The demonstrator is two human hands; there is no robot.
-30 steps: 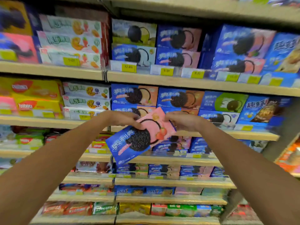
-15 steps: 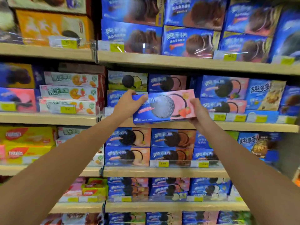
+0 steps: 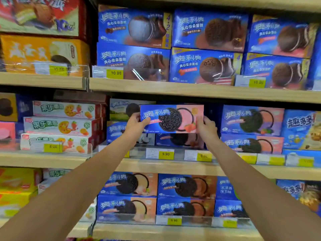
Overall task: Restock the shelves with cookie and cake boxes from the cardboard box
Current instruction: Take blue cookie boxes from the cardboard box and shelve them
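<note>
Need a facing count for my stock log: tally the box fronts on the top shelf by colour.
Blue boxes: 6
Orange box: 1
Red box: 1
Total: 8, leaving out the blue sliver cut off at the right edge.

Both arms outstretched, left grip (image 3: 135, 123), right grip (image 3: 206, 127), fingers curled

Bright, even store light falls from above. White glare streaks the clear price-strip cover (image 3: 138, 73). The shelves (image 3: 191, 90) bow toward the frame edges, where the outer boxes (image 3: 10, 133) smear soft; the centre is sharp.
</note>
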